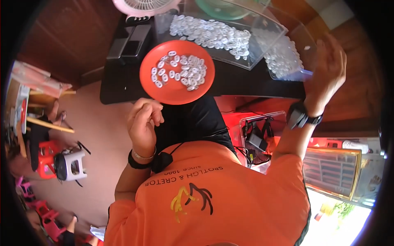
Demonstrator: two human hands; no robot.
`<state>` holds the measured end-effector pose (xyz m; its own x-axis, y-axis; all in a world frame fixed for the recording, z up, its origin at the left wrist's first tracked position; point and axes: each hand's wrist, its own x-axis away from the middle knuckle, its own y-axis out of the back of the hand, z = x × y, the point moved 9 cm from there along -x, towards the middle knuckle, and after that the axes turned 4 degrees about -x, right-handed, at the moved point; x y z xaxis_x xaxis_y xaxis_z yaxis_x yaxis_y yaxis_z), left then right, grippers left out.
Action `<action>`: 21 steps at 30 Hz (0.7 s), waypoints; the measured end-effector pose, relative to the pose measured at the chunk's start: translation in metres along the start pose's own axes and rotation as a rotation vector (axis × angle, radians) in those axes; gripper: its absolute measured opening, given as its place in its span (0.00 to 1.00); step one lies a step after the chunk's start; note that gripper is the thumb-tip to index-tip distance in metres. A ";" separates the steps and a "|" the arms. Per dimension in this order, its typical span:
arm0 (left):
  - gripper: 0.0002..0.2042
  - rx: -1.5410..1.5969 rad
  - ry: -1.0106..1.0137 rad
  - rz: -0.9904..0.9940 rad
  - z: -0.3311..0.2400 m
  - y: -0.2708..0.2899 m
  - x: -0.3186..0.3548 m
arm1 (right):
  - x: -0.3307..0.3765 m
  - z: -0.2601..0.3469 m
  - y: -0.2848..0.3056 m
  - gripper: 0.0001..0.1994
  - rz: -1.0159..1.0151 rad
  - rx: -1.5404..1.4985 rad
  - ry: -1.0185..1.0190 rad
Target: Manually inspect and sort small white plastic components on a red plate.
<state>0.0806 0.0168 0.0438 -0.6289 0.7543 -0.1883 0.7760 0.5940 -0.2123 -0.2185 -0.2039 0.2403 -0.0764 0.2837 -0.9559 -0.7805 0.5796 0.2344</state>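
Observation:
An orange-red plate lies at the table's front edge, holding several small oval white plastic pieces with two holes each. My left hand is just below the plate's near left rim, fingers curled in; whether anything is between them is hidden. My right hand is raised at the table's right end with its fingers stretched out, beside a clear tray of similar white pieces. One loose white piece shows near its fingertips, apart from them. Behind the plate, a clear box holds a large heap of white pieces.
Dark flat-topped blocks and a pink fan stand at the table's back left. A green round basin is at the back. Below the table on the right is a clear bin with cables. Plastic stools stand on the left floor.

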 end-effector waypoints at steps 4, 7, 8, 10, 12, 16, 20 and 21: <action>0.13 0.027 0.064 0.033 0.018 0.004 -0.001 | 0.062 0.077 -0.083 0.06 0.583 -0.586 -0.155; 0.13 0.045 0.081 0.055 0.022 0.008 0.000 | 0.108 0.131 -0.160 0.07 0.972 -0.724 -0.023; 0.13 0.012 0.090 0.066 0.022 0.007 0.000 | 0.116 0.142 -0.179 0.07 1.013 -0.653 0.109; 0.12 -0.029 0.109 0.066 0.022 0.008 0.001 | 0.131 0.157 -0.221 0.08 1.080 -0.613 0.221; 0.12 -0.033 0.118 0.071 0.024 0.010 0.003 | 0.143 0.166 -0.251 0.09 1.180 -0.593 0.268; 0.12 -0.036 0.145 0.074 0.028 0.014 0.004 | 0.157 0.185 -0.269 0.09 1.311 -0.508 0.352; 0.12 -0.026 0.158 0.078 0.034 0.017 0.002 | 0.162 0.186 -0.270 0.08 1.312 -0.413 0.392; 0.12 -0.022 0.178 0.079 0.037 0.017 0.001 | 0.164 0.184 -0.271 0.08 1.318 -0.412 0.392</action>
<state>0.0915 0.0176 0.0044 -0.5494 0.8350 -0.0301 0.8244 0.5358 -0.1826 0.0943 -0.1738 0.0525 -0.9823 0.1656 -0.0878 -0.1226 -0.2130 0.9693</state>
